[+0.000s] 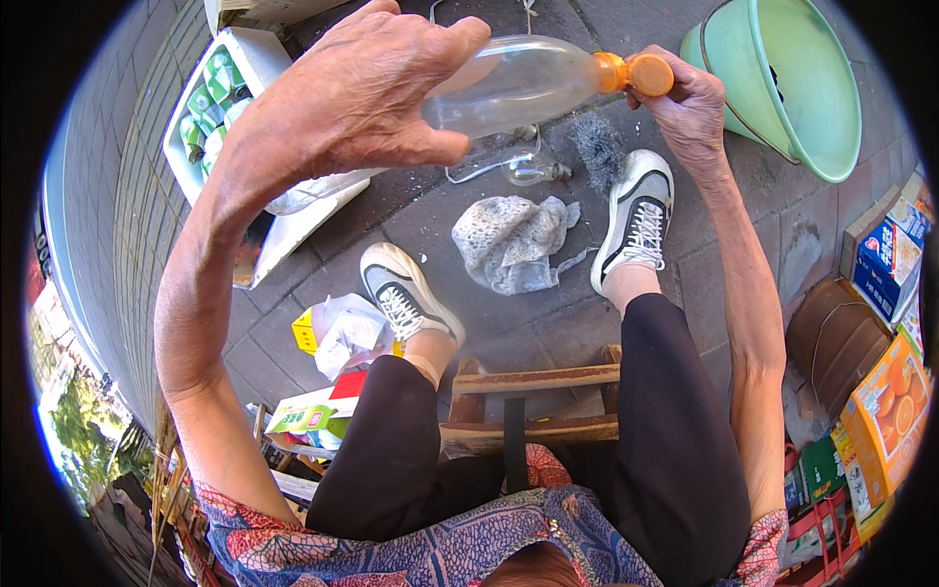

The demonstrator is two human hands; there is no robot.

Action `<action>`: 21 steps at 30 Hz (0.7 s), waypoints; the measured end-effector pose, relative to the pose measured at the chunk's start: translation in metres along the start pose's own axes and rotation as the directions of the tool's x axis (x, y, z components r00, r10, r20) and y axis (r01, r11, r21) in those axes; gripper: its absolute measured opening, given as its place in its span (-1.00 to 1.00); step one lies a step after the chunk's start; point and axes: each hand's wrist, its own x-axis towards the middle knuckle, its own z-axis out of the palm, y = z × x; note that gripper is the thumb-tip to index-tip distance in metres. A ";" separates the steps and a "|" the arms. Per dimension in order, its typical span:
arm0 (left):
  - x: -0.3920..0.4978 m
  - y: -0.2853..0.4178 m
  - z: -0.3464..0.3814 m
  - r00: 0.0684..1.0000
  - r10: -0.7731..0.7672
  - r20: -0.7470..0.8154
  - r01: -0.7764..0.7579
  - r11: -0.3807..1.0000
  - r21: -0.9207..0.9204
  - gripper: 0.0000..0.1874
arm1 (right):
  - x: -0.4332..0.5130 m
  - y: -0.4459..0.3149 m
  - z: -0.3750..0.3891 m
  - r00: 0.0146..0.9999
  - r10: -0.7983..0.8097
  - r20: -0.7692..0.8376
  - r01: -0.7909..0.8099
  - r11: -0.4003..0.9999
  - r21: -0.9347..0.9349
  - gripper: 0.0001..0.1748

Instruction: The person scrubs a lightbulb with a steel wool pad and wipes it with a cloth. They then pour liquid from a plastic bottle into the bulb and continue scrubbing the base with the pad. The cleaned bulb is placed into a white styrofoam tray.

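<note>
A clear plastic bottle [524,84] with an orange neck and cap lies sideways between my hands. My left hand [367,95] is at its wide end, fingers spread, the palm side hidden; whether it grips the bottle cannot be told. My right hand [682,99] pinches the orange cap [651,75]. Below the bottle, on the paving, are a light bulb [532,169] with a white cord, a grey ball of steel wool [598,147] touching my right shoe, and a crumpled grey-white cloth [513,242] between my feet.
A pale green bucket [770,88] stands at the upper right. At the upper left is a white foam box [183,139] with green-and-white items. A plastic bag [356,330] and a carton [312,414] lie by my left foot. More cartons [884,418] line the right side, near a brown container [825,345].
</note>
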 end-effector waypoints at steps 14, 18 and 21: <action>-0.004 0.006 -0.001 1.000 0.012 -0.022 -0.012 0.999 0.033 -0.23 | -0.001 -0.005 -0.007 0.997 0.047 0.053 -0.045 0.998 -0.033 -0.70; -0.004 0.005 -0.002 0.999 0.033 -0.016 -0.033 0.999 0.024 -0.22 | 0.000 -0.004 -0.008 0.996 0.087 0.036 -0.089 0.995 0.045 -0.72; -0.004 0.006 -0.002 1.000 -0.008 -0.008 0.007 1.000 -0.022 -0.22 | 0.000 -0.005 -0.009 0.992 0.123 0.040 -0.125 0.990 0.062 -0.75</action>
